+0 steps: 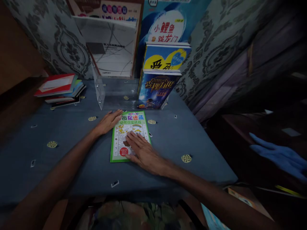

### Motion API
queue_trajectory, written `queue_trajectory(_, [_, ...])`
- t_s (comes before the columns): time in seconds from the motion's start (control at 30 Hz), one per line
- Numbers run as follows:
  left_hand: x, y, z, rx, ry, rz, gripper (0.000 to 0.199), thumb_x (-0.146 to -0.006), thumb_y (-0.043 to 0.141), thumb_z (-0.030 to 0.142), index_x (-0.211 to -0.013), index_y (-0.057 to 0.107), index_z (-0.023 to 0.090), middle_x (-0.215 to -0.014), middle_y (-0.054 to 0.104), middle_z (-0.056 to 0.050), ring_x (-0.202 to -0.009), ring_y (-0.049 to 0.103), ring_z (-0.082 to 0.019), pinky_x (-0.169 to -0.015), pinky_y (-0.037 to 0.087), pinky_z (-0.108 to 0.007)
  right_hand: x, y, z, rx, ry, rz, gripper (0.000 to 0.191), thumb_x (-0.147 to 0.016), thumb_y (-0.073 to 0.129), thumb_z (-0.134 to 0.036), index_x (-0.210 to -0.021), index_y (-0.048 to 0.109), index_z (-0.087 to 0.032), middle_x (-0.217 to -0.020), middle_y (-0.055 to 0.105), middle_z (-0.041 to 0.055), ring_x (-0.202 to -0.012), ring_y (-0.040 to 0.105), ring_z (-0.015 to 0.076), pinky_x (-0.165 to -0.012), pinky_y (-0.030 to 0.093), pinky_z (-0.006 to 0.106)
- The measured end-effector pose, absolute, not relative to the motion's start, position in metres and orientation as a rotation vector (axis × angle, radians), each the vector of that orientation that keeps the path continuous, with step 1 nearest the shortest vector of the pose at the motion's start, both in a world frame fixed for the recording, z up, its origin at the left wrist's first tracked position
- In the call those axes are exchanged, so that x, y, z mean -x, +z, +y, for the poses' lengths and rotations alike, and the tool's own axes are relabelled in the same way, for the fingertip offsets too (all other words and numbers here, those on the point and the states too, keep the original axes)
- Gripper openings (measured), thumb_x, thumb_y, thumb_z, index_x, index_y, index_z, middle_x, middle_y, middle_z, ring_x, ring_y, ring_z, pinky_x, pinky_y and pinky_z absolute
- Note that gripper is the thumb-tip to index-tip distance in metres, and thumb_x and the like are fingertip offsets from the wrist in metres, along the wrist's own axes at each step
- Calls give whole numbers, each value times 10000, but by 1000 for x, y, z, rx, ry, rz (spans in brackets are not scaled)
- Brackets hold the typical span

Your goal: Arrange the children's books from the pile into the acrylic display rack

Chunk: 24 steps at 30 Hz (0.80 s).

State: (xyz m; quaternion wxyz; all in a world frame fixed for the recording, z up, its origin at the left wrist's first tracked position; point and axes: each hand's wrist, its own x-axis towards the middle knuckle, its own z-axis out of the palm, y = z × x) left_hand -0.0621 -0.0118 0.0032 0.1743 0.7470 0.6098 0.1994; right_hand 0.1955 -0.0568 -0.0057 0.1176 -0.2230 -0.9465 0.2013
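Note:
A green-bordered children's book (120, 145) with colourful Chinese lettering lies flat on the blue cloth-covered table (165, 179), front cover up. My right hand (144, 151) rests flat across the middle and lower right of the cover, fingers stretched out. At the book's upper left corner my left hand (109, 121) lies with its fingertips over the edge, fingers extended and close together. Neither hand is wrapped round anything. Just beyond the book stands a clear acrylic book rack (115, 101), its lowest left tier bare.
The rack holds a dark blue book (155, 91), a blue and yellow book (168, 54), a large blue book (168, 19) and a white-covered book (115, 59). A book stack (59, 88) sits at left. Patterned curtain (69, 41) hangs behind; a blue glove (278, 153) is at right.

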Motion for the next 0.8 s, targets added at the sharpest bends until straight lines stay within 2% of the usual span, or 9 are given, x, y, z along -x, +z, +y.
queue_trajectory(0.23, [62,5,-11,-2129,542,1751,632,-1002,253,507,-1473,475,149,-1533,497,-83,-1453,416,-226,-1237,226,-432,-190,-20,-5,944,483,-2658,750,-1019,301,-611,-1562,333,-95,-1642,266,182,-1547,186,291,-1249,205,543])
queue_trajectory(0.4, [63,3,-10,-2158,521,1773,634,-1010,242,531,-1483,466,174,-1547,482,-75,-1456,411,-244,-1235,235,-454,-181,-20,23,1088,447,-2609,734,-1022,307,-575,-1568,314,-85,-1643,276,176,-1548,186,282,-1251,198,510])
queue_trajectory(0.53, [62,-4,-13,-2227,537,1799,623,-1009,270,505,-1486,449,147,-1551,475,-101,-1475,381,-243,-1233,246,-454,-176,-16,26,1192,428,-2563,703,-1023,339,-514,-1548,336,-45,-1636,280,199,-1545,198,290,-1246,203,503])
queue_trajectory(0.63, [58,-8,-18,-2200,649,1886,614,-995,321,485,-1457,466,108,-1569,438,-146,-1489,352,-252,-1230,258,-455,-175,-15,23,1268,407,-2513,664,-1019,375,-460,-1520,380,-25,-1626,295,218,-1540,215,296,-1247,203,493])
queue_trajectory(0.8, [46,-5,-25,-1837,951,1960,555,-962,425,458,-1407,497,135,-1544,461,-172,-1466,385,-301,-1204,310,-486,-175,-18,19,1280,411,-2420,633,-1000,423,-430,-1490,427,-29,-1615,314,231,-1522,257,336,-1236,218,522])
